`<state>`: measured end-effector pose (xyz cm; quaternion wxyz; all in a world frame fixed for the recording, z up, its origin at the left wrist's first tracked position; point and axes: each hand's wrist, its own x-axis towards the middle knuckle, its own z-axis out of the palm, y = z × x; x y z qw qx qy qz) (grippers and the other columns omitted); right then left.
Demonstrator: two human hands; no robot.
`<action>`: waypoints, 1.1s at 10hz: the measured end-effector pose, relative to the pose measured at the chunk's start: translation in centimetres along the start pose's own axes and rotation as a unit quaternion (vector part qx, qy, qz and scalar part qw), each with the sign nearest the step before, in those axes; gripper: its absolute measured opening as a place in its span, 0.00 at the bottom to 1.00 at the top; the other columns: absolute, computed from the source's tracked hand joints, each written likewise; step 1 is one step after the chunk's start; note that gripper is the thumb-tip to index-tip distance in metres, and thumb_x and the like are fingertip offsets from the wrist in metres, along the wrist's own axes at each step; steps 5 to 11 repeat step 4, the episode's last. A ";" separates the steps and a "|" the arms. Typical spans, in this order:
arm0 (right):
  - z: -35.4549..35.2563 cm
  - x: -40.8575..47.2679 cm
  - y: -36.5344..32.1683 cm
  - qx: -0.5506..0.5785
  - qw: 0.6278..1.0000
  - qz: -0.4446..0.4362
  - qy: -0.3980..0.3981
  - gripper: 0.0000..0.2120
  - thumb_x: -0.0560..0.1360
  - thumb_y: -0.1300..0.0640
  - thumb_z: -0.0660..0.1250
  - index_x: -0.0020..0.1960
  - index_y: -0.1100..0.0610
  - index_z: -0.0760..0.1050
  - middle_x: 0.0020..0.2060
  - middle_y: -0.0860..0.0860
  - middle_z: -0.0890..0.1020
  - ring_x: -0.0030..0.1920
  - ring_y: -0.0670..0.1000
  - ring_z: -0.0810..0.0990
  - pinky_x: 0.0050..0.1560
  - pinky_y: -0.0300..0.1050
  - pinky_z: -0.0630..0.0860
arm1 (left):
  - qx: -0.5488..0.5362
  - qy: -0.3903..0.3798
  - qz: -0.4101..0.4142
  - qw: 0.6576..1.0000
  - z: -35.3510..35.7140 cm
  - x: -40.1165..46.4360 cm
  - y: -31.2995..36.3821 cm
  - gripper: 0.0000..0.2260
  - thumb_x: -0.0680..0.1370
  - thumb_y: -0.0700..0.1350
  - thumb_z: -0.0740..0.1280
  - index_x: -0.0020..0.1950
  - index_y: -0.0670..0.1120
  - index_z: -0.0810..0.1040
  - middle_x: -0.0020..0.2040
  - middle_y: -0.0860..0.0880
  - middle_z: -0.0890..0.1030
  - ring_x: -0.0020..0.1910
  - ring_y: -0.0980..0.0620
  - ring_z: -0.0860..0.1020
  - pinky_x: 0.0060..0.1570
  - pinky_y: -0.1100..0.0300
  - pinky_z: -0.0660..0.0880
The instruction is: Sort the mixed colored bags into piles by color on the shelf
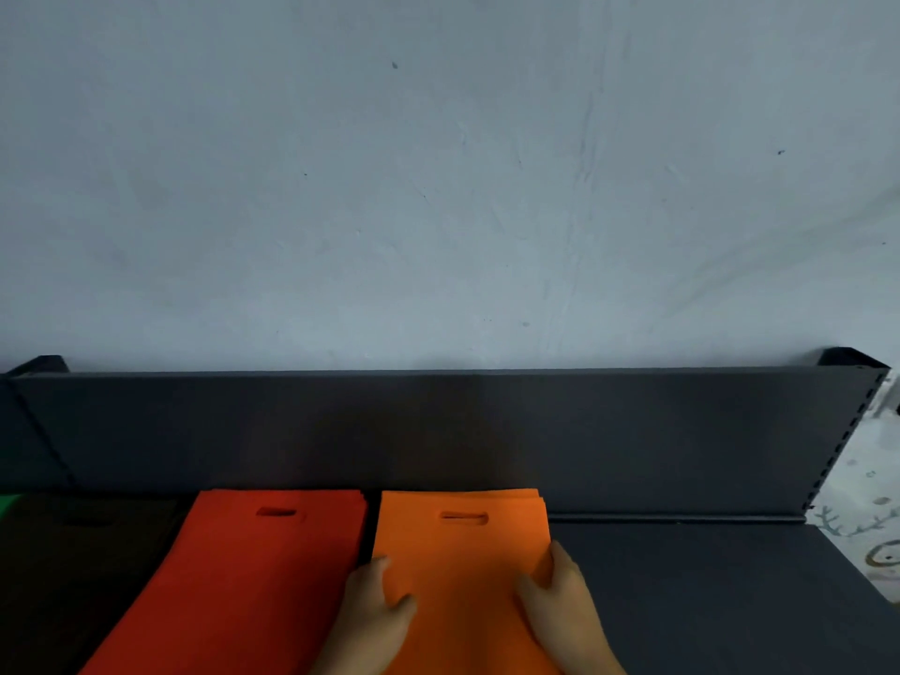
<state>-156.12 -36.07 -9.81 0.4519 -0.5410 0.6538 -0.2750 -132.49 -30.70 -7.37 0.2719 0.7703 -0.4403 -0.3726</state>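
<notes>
Here I see the left hand [377, 608] and right hand [560, 601] gripping the side edges of the orange bags [462, 552], stacked mid-shelf [706, 601] against the back panel, beside the red pile [263, 567].

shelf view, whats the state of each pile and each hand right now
orange flat fabric bags pile: stacked flat, slot handles at the back, held at both side edges
red flat fabric bags pile: stacked flat, untouched
dark bags pile: flat, too dim to detail
left hand: grips the orange pile's left edge
right hand: grips its right edge
</notes>
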 end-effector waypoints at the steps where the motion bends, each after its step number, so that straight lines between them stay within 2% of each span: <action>1: -0.2 -1.1 -2.1 -0.017 1.000 -0.007 -0.014 0.36 0.76 0.49 0.69 0.81 0.57 0.65 0.74 0.55 0.73 0.75 0.57 0.73 0.76 0.53 0.71 | -0.001 0.008 0.002 1.000 0.0 0.5 0.3 0.28 0.78 0.47 0.71 0.77 0.48 0.68 0.74 0.44 0.66 0.74 0.48 0.68 0.74 0.57 0.64; 2: -0.2 -1.2 -2.6 -0.057 0.998 -0.005 -0.006 0.44 0.80 0.50 0.68 0.86 0.60 0.46 0.83 0.56 0.58 0.82 0.56 0.61 0.81 0.51 0.61 | 0.025 0.024 0.030 0.999 0.1 1.1 0.5 0.32 0.78 0.49 0.70 0.80 0.48 0.63 0.77 0.44 0.64 0.77 0.48 0.65 0.76 0.56 0.61; 3: 0.6 -0.5 -2.1 -0.087 0.996 0.004 0.034 0.47 0.80 0.46 0.70 0.86 0.60 0.45 0.84 0.56 0.54 0.84 0.56 0.57 0.83 0.53 0.57 | 0.128 0.042 0.072 0.988 -0.7 0.8 0.5 0.36 0.79 0.53 0.68 0.83 0.52 0.54 0.83 0.47 0.53 0.82 0.49 0.54 0.80 0.54 0.54; 4: 1.3 0.2 -2.4 -0.127 0.990 -0.022 0.062 0.45 0.76 0.39 0.68 0.83 0.60 0.54 0.82 0.59 0.60 0.82 0.59 0.61 0.82 0.57 0.62 | 0.171 0.038 0.137 0.975 -3.0 0.1 1.1 0.36 0.80 0.52 0.68 0.83 0.55 0.53 0.84 0.52 0.51 0.82 0.52 0.54 0.79 0.56 0.55; 11: 1.3 0.2 -2.4 -0.127 0.990 -0.022 0.062 0.45 0.76 0.39 0.68 0.83 0.60 0.54 0.82 0.59 0.60 0.82 0.59 0.61 0.82 0.57 0.62 | 0.171 0.038 0.137 0.975 -3.0 0.1 1.1 0.36 0.80 0.52 0.68 0.83 0.55 0.53 0.84 0.52 0.51 0.82 0.52 0.54 0.79 0.56 0.55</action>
